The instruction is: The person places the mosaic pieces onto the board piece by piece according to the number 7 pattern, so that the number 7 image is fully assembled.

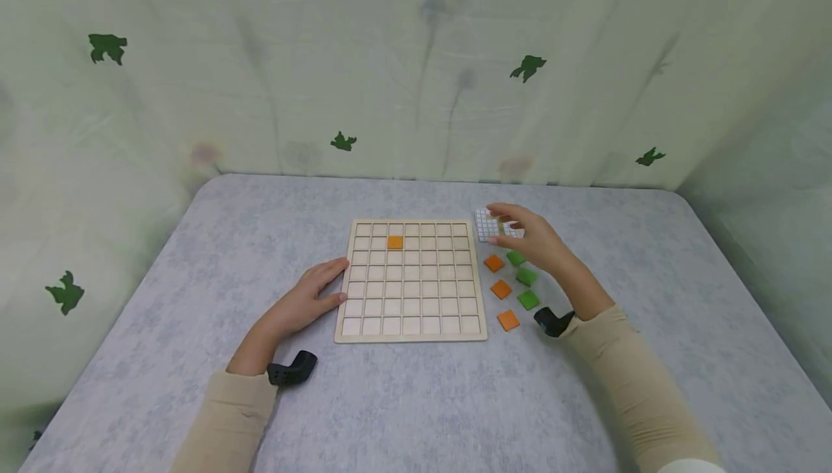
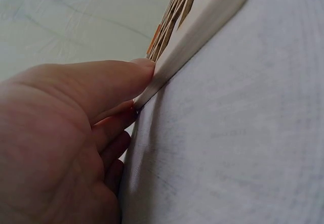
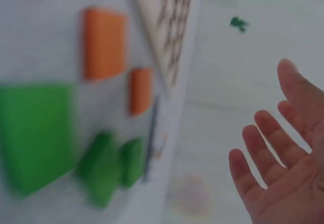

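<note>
A square wooden grid board (image 1: 412, 281) lies flat in front of me. One orange tile (image 1: 395, 242) sits in a cell near its far edge. My left hand (image 1: 305, 298) rests at the board's left side, thumb and fingertips touching the edge; the left wrist view shows the thumb (image 2: 116, 80) against the wooden rim. My right hand (image 1: 529, 238) hovers, fingers spread and holding nothing, over a small white printed grid card (image 1: 486, 226), partly hiding it. Below that hand lie several loose green tiles (image 1: 529, 300) and orange tiles (image 1: 501, 289), right of the board.
A grey mottled table (image 1: 403, 408) carries everything. Pale curtains with green leaf shapes (image 1: 343, 141) hang behind the far edge and at both sides. Each wrist wears a black camera mount (image 1: 292, 369).
</note>
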A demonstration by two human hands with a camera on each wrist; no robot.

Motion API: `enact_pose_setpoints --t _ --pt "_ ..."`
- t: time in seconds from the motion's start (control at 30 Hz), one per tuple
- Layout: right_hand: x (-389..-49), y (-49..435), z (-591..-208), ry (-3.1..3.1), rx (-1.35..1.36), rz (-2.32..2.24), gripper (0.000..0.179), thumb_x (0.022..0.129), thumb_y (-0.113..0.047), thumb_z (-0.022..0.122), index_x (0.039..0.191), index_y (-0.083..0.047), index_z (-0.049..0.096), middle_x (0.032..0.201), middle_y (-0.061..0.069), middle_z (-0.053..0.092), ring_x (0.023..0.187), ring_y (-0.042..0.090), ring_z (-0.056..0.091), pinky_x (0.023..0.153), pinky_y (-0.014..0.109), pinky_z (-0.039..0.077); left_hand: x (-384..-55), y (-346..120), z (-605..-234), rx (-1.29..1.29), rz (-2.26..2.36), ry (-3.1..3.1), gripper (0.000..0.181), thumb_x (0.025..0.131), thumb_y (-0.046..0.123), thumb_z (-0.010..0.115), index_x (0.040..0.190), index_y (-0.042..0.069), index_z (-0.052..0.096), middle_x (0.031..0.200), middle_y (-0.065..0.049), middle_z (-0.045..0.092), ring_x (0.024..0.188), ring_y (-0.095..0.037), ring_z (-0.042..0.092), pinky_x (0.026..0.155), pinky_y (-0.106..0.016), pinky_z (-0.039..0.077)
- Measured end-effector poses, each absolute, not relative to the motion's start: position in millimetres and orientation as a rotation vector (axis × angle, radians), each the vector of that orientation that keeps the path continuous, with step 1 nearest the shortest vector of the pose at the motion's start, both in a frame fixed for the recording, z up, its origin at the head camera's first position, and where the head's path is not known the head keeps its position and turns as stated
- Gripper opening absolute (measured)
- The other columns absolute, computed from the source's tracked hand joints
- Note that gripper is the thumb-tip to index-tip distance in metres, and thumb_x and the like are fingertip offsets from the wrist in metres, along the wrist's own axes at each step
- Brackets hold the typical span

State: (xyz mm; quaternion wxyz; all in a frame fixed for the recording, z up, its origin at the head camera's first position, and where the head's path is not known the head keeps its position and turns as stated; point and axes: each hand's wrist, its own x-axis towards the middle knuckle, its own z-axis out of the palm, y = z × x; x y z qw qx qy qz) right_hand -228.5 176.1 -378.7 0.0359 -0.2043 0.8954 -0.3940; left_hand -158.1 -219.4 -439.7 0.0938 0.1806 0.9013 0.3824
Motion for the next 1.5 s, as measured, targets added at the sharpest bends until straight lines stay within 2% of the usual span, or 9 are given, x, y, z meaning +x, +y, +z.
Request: enact_pose_setpoints --t 0.2,0.5,0.67,0.8,0.97,1.27,1.5 --pt "-225.7 208.5 -406.7 2.718 -0.454 -1.178 0.056 0.084 -0.016 0.065 0.134 -0.008 0.042 0.133 0.012 0.042 0.117 0.031 0.041 0.093 0.045 0.035 -158.7 -219.0 -440.0 0.537 1.14 2.675 0.064 0.091 0.026 0.054 0.143 0.005 0.024 0.145 -0.016 0.02 0.132 -0.035 0.011 0.101 -0.054 0.013" --pt "-231.3 228.0 -425.3 2.691 -0.496 -1.141 0.036 0.085 -0.005 0.061 0.12 -0.001 0.056 0.121 0.018 0.052 0.11 0.032 0.046 0.089 0.046 0.038 -156.5 -219.3 -437.7 0.51 1.16 2.653 0.064 0.091 0.027 0.054 0.143 0.006 0.023 0.146 -0.014 0.018 0.133 -0.033 0.009 0.102 -0.053 0.013" --pt "-233.1 232.2 -426.5 2.664 -0.556 -1.151 0.03 0.083 -0.004 0.063 0.113 0.001 0.06 0.119 0.019 0.051 0.109 0.033 0.046 0.088 0.046 0.039 -157.1 -219.2 -438.4 0.508 1.154 2.655 0.064 0.091 0.028 0.054 0.143 0.007 0.023 0.146 -0.014 0.018 0.133 -0.033 0.009 0.102 -0.053 0.013" --pt "-233.5 230.8 -425.0 2.678 -0.495 -1.124 0.029 0.083 -0.011 0.066 0.11 -0.001 0.061 0.111 0.016 0.055 0.101 0.029 0.05 0.085 0.044 0.041 -157.4 -219.5 -439.1 0.519 1.153 2.668 0.064 0.091 0.028 0.054 0.143 0.006 0.023 0.146 -0.015 0.019 0.132 -0.034 0.01 0.101 -0.054 0.014" --pt "-234.1 218.6 -414.1 2.714 -0.45 -1.093 0.033 0.084 -0.021 0.066 0.112 -0.005 0.059 0.102 0.01 0.059 0.09 0.024 0.053 0.078 0.039 0.044 -157.3 -219.5 -438.6 0.523 1.152 2.672 0.064 0.091 0.028 0.054 0.143 0.005 0.023 0.146 -0.016 0.019 0.132 -0.035 0.01 0.101 -0.055 0.014" --pt "-240.2 166.8 -388.8 2.716 -0.598 -1.329 0.034 0.084 -0.023 0.065 0.114 -0.008 0.06 0.106 0.007 0.058 0.09 0.021 0.053 0.078 0.037 0.045 -157.1 -218.6 -437.3 0.513 1.137 2.667 0.064 0.091 0.027 0.054 0.143 0.006 0.023 0.146 -0.015 0.019 0.132 -0.034 0.009 0.101 -0.054 0.014" --pt "-251.2 117.5 -389.0 2.665 -0.692 -1.407 0.034 0.085 -0.02 0.064 0.116 -0.006 0.059 0.106 0.006 0.057 0.089 0.019 0.053 0.078 0.033 0.045 -157.8 -219.0 -438.8 0.509 1.117 2.682 0.064 0.091 0.028 0.054 0.143 0.007 0.023 0.146 -0.015 0.019 0.132 -0.035 0.009 0.101 -0.055 0.013"
